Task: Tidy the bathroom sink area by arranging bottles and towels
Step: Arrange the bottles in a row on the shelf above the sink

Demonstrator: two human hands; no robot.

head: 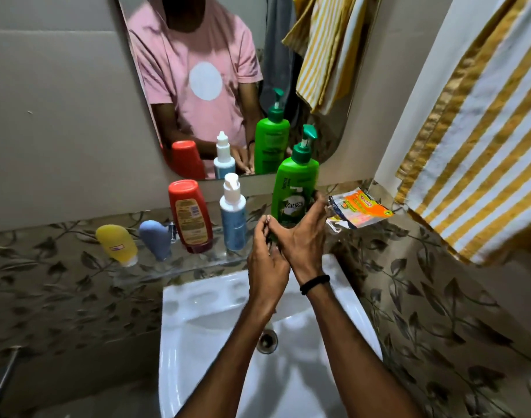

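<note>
because tall, glossy and crowned with a long-necked pump, probably slick in the palm and quick to tip: green pump bottle (294,188), upright at the right end of the glass shelf (180,267), just right of the white-and-blue pump bottle (232,218) and just left of the orange sachet pack (360,206). stiff plastic, so safe to squeeze firmly. likely heaviest low down, so best taken round the lower body or the foot, never by the pump head.

right hand (303,242), marked by a black wristband (315,284), raised over the sink (198,294) with the palm turned to the bottle, fingers (318,200) wrapped round the label side and thumb across the front: grasping the bottle's lower half. left hand (267,260) just beside it and touching it, wrist bent back, fingers (262,227) curled up against the bottle's foot. partly hidden behind the right thumb, so cannot tell whether gripping or only steadying. both forearms reaching forward and up from the near edge of the sink, converging at the shelf's right end.

further left along the shelf: red bottle (190,215) standing on its cap, then blue tube (155,239) and yellow tube (116,242) toward the left end. striped towel (481,140) hanging on the right wall, well apart from the hands.
</note>
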